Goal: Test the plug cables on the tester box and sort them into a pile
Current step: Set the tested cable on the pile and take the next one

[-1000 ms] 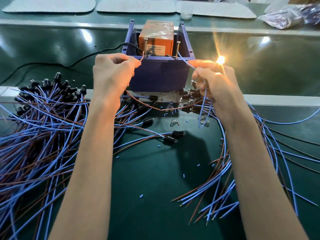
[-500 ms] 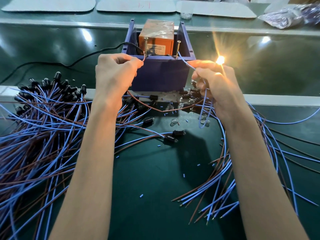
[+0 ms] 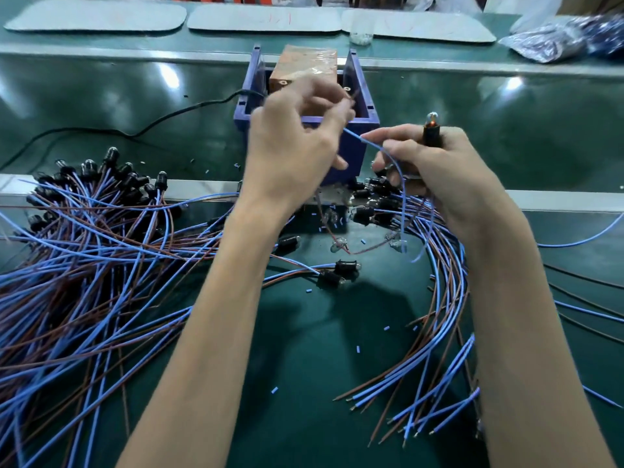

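The blue tester box (image 3: 358, 136) with an orange block inside stands at the far middle of the green table. My left hand (image 3: 293, 143), blurred, is in front of the box and pinches the ends of a brown and a blue wire near the box's right terminal. My right hand (image 3: 435, 170) grips a black lamp socket (image 3: 431, 131) whose small bulb only faintly glows; its blue wire (image 3: 395, 170) loops down from my fingers. A large pile of cables with black sockets (image 3: 94, 238) lies on the left. A smaller bunch of cables (image 3: 435, 298) lies on the right.
A black power cord (image 3: 141, 128) runs left from the box. Loose sockets and bulbs (image 3: 337, 275) and small blue insulation bits lie in the middle. White mats (image 3: 263, 18) and a plastic bag (image 3: 553, 38) sit along the far edge. A metal rail (image 3: 567, 199) crosses the table.
The bulb shone brightly with the wires on the box terminals; now it has gone nearly dark. My left hand moved right across the box, and my right hand lowered slightly with the socket.
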{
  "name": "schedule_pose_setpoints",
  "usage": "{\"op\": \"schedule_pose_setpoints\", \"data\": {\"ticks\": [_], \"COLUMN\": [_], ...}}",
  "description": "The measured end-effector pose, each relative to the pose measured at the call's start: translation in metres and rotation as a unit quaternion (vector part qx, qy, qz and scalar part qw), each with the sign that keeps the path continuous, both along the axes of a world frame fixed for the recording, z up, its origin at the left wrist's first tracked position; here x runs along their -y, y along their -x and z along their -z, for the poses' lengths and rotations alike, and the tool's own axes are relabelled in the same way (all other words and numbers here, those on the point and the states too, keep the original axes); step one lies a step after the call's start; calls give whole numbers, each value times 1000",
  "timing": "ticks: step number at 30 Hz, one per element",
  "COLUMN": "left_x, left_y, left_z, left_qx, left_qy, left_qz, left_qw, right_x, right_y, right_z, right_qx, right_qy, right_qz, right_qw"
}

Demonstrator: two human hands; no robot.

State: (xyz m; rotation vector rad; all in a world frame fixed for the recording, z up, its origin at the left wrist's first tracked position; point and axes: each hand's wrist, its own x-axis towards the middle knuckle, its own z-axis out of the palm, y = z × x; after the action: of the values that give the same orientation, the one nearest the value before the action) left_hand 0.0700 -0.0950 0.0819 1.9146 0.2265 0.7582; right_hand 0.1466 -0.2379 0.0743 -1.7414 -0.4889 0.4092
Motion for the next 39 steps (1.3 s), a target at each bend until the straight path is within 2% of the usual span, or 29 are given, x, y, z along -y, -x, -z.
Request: {"op": "schedule_pose_setpoints", "data": {"ticks": [4, 7, 9, 12, 16, 19, 21, 26, 28, 31, 33, 36, 39], "left_x": [15, 18, 15, 10, 6, 14, 24, 77, 94, 86, 65, 26, -4], "left_y": [-6, -9, -11, -10, -7, -3, 2, 17, 21, 21, 16, 10, 8], "left_z": [12, 19, 21, 24, 24, 16, 9, -5, -7, -8, -5, 3, 16], "left_qx": [-68, -114, -141, -199, -300, -384, -440, -487, -480, -449, -441, -431, -448], "left_qy": [-118, -114, -111, -119, -136, -224, -238, -154, -203, -336, -373, -370, -324], "left_qz": [53, 76, 76, 68, 91, 158, 245, 481, 509, 434, 365, 261, 211], "left_qw": [989, 984, 981, 970, 940, 881, 831, 712, 685, 705, 730, 781, 806], "right_x": [4, 7, 11, 25, 48, 59, 64, 65, 60, 56, 55, 54, 55], "right_y": [5, 7, 2, -11, -22, -25, -30, -37, -39, -36, -31, -29, -32], "right_z": [-7, -10, -10, -9, -10, -11, -9, 1, 8, 15, 17, 16, 14], "right_qx": [-1, -11, 23, 93, 77, 79, 89, 105, 100, 112, 117, 105, 112], "right_qy": [5, 14, 68, 190, 93, 1, -14, 73, 152, 335, 424, 436, 414], "right_qz": [-37, -19, 36, 178, 256, 268, 263, 201, 166, 79, -5, -59, -55], "right_qw": [999, 1000, 997, 961, 959, 960, 961, 971, 969, 932, 898, 892, 902]}}
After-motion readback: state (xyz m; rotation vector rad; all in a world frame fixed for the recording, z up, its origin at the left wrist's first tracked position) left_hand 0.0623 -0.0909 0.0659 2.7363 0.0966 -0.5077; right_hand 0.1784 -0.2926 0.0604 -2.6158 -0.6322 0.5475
